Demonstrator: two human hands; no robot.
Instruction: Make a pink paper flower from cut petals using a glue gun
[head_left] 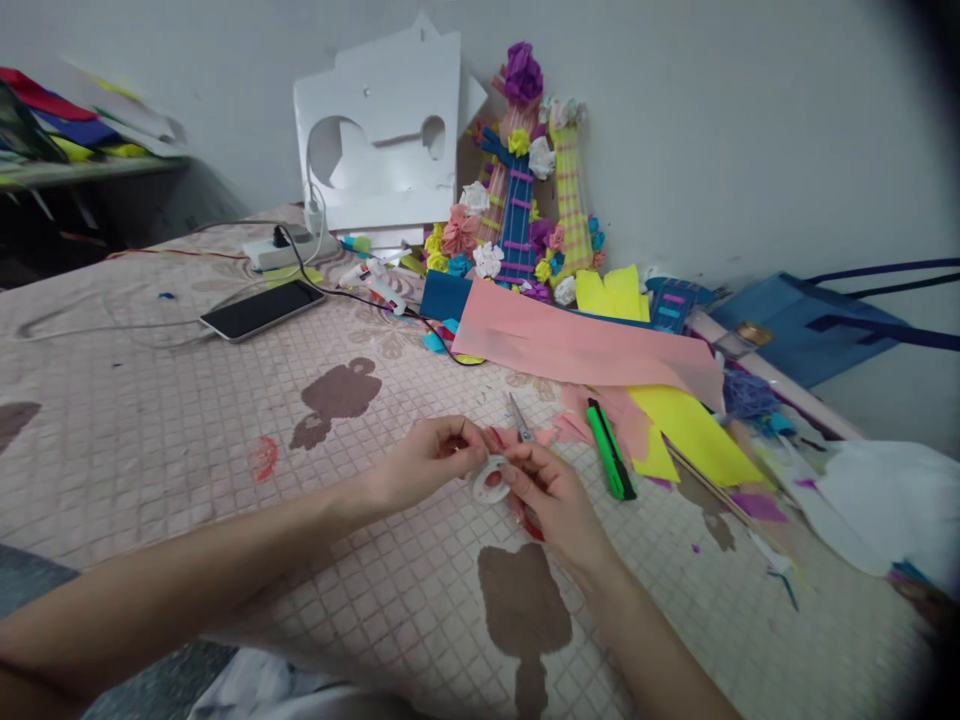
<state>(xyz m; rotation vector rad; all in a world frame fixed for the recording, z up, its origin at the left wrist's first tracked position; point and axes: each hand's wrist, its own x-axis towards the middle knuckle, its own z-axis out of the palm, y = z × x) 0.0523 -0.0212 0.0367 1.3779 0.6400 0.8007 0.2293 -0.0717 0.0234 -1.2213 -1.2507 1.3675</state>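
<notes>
Between my two hands is a small white roll, seemingly of tape (489, 482), held just above the table. My right hand (559, 495) grips its right side with thumb and fingers. At the roll's upper left edge, my left hand (435, 462) is closed in a pinch; whether a loose end lies in its fingertips is too small to tell. Scissors (521, 418) with red handles lie under and behind my right hand, blades pointing away and partly hidden. To the right lies a green box cutter (611, 450).
Pink paper (585, 335) and yellow paper (697, 430) lie beyond the cutter. A phone (262, 308) and a glue gun (381, 285) with its cable are at the back left, near a power strip (289, 247). Paper-flower guitar decorations (517, 215) lean on the wall beside white foam board (382, 200).
</notes>
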